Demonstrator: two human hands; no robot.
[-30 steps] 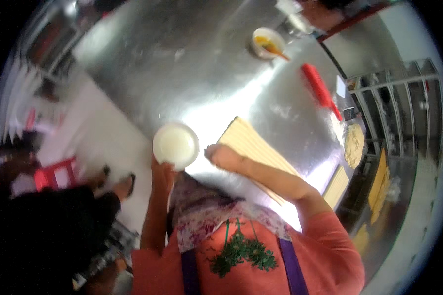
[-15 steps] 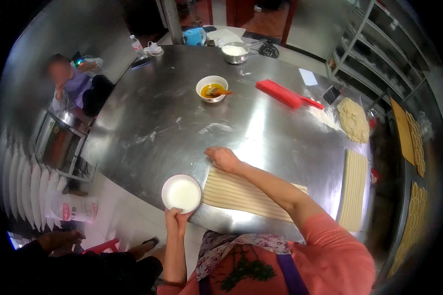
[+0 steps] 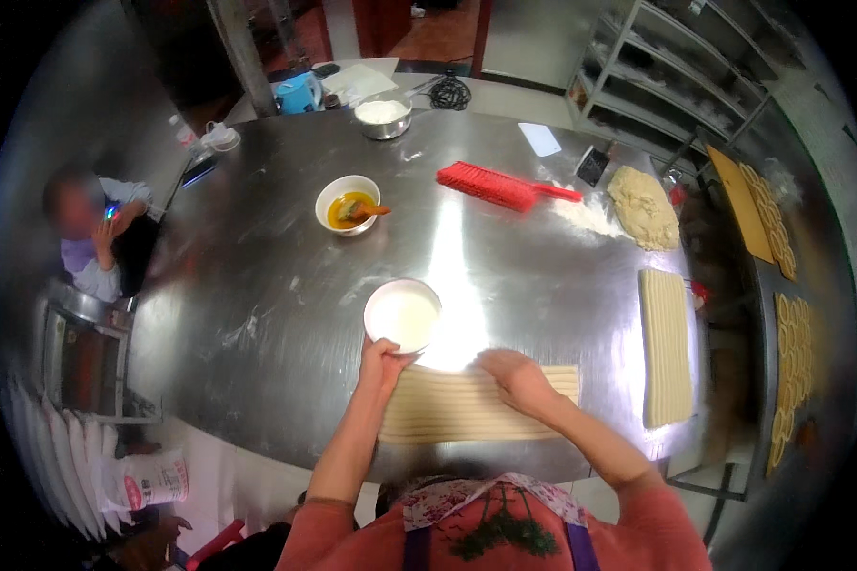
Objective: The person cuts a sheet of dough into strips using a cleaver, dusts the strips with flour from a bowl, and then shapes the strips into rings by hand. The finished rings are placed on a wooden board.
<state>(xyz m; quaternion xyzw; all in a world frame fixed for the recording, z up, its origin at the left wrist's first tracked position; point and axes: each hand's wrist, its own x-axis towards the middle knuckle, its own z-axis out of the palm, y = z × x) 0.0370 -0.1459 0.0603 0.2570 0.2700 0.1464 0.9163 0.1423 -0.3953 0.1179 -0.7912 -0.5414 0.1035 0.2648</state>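
My left hand [image 3: 381, 366] grips a white bowl [image 3: 419, 350] by its near side and holds it over the table. Something white lies inside it; whether powder or liquid I cannot tell. Below and to the right, a row of pale dough strips [image 3: 448, 411] lies side by side on the steel. Over the far edge of these strips is my right hand [image 3: 519, 379], its fingers bent toward the left and smeared by motion, so what they hold, if anything, does not show. A second bundle of dough strips [image 3: 667, 347] rests at the right end of the table.
On the steel table [image 3: 286, 295] stand a bowl of yellow oil with a brush [image 3: 348, 206] and a metal bowl of white powder [image 3: 384, 119]. A red bristle brush [image 3: 490, 186] and a dough lump [image 3: 643, 209] lie beyond. Someone [image 3: 100, 228] sits at the left.
My left hand has carried the bowl right and away from me, over the table. My right hand has moved right and nearer along the dough strips. The view has shifted.
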